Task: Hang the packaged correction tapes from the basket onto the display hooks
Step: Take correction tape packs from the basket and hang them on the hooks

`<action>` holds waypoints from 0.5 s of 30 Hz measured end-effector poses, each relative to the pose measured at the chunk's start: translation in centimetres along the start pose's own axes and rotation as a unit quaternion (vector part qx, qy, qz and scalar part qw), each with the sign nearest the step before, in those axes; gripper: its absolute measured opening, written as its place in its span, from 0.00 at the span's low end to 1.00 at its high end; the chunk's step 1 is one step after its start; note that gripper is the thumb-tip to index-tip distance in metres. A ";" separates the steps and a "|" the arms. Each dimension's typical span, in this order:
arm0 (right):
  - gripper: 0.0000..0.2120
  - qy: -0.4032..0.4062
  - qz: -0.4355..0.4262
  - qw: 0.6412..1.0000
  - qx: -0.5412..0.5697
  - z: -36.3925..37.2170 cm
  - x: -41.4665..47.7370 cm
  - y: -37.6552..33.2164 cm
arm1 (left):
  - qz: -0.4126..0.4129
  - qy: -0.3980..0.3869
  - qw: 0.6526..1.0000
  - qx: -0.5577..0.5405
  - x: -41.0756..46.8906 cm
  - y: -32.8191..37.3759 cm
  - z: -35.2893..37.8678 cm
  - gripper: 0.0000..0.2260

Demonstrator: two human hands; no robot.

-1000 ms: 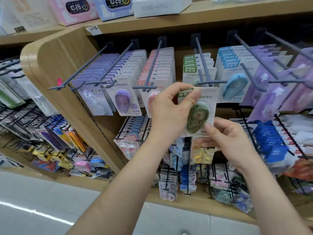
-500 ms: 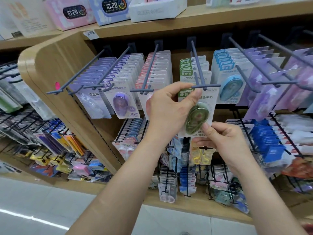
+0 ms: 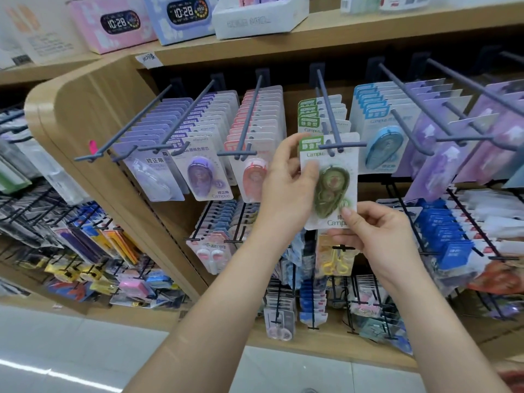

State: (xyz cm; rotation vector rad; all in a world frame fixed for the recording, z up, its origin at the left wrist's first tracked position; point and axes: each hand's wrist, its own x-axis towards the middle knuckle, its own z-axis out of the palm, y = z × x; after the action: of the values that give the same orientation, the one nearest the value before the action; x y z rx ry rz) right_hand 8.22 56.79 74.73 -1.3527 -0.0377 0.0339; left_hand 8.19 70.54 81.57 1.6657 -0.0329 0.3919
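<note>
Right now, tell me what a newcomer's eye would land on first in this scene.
The green correction tape pack at centre draws the eye first. The left hand grips its left edge, the right hand pinches its bottom, and its top sits at the tip of the display hook that carries matching green packs. Next come the pink clock box and blue clock box, both reading 10:28, on the top shelf at upper left.
</note>
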 end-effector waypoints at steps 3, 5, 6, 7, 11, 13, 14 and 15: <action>0.03 0.027 -0.011 1.000 0.006 0.6 0.3 -0.1 | 0.032 0.015 0.998 0.044 -1.1 -1.5 -0.4 0.26; 0.03 0.039 -0.012 0.999 0.011 1.1 0.6 -0.2 | 0.040 -0.006 0.994 0.098 -1.6 -2.4 -0.9 0.29; 0.04 0.039 -0.012 0.999 0.007 1.3 0.7 -0.2 | 0.031 -0.020 0.992 0.118 -1.7 -2.8 -1.0 0.29; 0.06 0.034 -0.011 0.999 -0.004 1.3 0.8 -0.3 | 0.016 -0.030 0.991 0.129 -1.6 -3.2 -1.0 0.29; 0.17 0.000 -0.023 0.987 -0.158 0.6 0.9 -0.4 | 0.013 -0.003 0.986 0.164 -0.7 -4.1 -0.6 0.31; 0.21 0.019 -0.018 0.972 -0.233 -0.2 0.5 -0.7 | 0.037 0.020 0.978 0.203 -0.4 -4.5 -0.2 0.30; 0.22 0.032 -0.018 0.967 -0.252 -0.7 0.1 -0.9 | 0.043 0.028 0.975 0.215 -0.4 -4.6 0.0 0.29; 0.22 0.039 -0.023 0.965 -0.260 -1.1 -0.4 -1.2 | 0.047 0.035 0.973 0.223 -0.4 -4.6 0.2 0.29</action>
State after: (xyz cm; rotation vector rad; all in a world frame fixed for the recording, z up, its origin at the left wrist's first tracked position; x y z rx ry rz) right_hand 7.86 55.45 75.61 -1.8775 -0.0108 -0.0741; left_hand 8.97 70.92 76.99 2.0979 0.0311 0.5605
